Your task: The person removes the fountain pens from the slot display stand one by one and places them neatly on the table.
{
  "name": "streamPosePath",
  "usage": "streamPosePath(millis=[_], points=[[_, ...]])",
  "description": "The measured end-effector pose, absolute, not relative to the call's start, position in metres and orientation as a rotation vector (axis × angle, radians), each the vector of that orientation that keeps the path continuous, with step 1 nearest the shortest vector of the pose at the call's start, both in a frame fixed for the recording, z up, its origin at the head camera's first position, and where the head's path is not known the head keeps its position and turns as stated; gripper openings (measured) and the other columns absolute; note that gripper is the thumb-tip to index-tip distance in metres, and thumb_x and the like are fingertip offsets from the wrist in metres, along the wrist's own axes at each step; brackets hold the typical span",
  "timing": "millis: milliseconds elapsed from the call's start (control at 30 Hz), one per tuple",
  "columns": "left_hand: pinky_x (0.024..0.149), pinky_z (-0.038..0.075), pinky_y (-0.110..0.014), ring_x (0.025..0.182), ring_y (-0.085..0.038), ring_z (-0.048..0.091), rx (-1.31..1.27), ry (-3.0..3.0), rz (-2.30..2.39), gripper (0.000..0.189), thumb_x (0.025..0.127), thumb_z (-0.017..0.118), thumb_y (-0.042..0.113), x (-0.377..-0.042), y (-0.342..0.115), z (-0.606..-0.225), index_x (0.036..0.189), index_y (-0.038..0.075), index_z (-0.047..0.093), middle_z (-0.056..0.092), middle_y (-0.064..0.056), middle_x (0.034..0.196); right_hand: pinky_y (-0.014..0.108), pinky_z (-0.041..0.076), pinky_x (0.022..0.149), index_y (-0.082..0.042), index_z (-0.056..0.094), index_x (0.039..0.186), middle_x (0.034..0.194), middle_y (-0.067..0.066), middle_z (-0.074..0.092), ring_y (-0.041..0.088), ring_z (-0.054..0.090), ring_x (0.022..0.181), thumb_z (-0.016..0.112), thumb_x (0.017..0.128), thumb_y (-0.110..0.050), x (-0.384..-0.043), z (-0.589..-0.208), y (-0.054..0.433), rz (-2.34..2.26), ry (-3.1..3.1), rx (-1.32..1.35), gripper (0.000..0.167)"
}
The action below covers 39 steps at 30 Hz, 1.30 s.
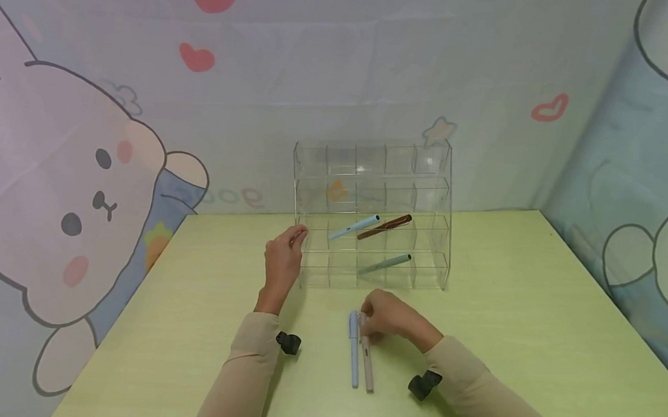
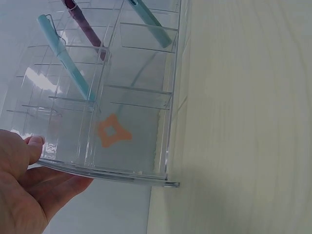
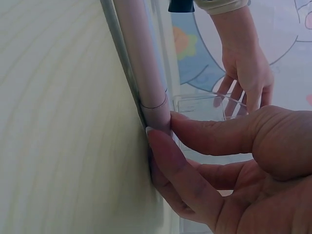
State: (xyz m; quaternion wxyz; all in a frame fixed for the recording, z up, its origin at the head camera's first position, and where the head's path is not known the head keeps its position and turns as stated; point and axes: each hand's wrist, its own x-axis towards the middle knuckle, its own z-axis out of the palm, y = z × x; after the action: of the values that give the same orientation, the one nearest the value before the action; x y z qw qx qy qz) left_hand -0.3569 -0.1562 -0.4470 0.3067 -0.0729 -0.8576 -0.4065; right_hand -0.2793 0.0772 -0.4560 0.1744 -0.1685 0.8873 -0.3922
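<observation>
The left hand (image 1: 282,263) pinches the side of a clear rack (image 1: 430,277) between thumb and fingers. Beside a periwinkle pen (image 1: 354,362) on the table (image 1: 536,313), the right hand (image 1: 391,317) pinches a pinkish pen (image 1: 367,366) by its end. The rack's second-lowest tier holds a light-blue pen (image 1: 356,227), then a brown pen (image 1: 385,227); its lowest, a green pen (image 1: 387,264).

Head view evenly lit, wrist views dimmer; white glare on clear rack (image 2: 109,90), left-wrist frame's left; bench (image 1: 512,324) shadows soft.
</observation>
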Motion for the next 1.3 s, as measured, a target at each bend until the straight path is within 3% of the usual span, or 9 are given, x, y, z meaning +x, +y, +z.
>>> streamPosePath(millis=[533, 1200, 1300], points=[[0.047, 0.038, -0.03, 0.043, -0.015, 0.048, -0.208, -2.28, -1.094, 0.022, 0.101, 0.061, 0.019, -0.358, -0.1567, -0.4476, 0.111, 0.004, 0.074, 0.075, -0.016, 0.098, 0.031, 0.052, 0.056, 0.007, 0.069, 0.096, 0.072, 0.007, 0.065, 0.018, 0.066, 0.06, 0.075, 0.081, 0.007, -0.2815, -0.4585, 0.0796, -1.128, 2.516, -0.464, 0.016], [0.045, 0.036, -0.028, 0.039, -0.013, 0.039, -0.217, -2.268, -1.08, 0.02, 0.1, 0.062, 0.018, -0.3585, -0.1567, -0.448, 0.109, 0.006, 0.075, 0.075, -0.015, 0.1, 0.034, 0.054, 0.069, 0.014, 0.063, 0.117, 0.095, 0.014, 0.065, 0.019, 0.067, 0.067, 0.08, 0.081, -0.001, -0.2858, -0.4569, 0.0858, -1.117, 2.532, -0.462, 0.042], [0.045, 0.036, -0.029, 0.04, -0.012, 0.04, -0.216, -2.267, -1.08, 0.02, 0.101, 0.062, 0.017, -0.3586, -0.1569, -0.4479, 0.109, 0.006, 0.075, 0.075, -0.015, 0.099, 0.035, 0.055, 0.07, 0.014, 0.06, 0.121, 0.107, 0.02, 0.064, 0.021, 0.068, 0.072, 0.078, 0.083, -0.002, -0.2845, -0.4521, 0.0864, -1.155, 2.514, -0.435, 0.044]])
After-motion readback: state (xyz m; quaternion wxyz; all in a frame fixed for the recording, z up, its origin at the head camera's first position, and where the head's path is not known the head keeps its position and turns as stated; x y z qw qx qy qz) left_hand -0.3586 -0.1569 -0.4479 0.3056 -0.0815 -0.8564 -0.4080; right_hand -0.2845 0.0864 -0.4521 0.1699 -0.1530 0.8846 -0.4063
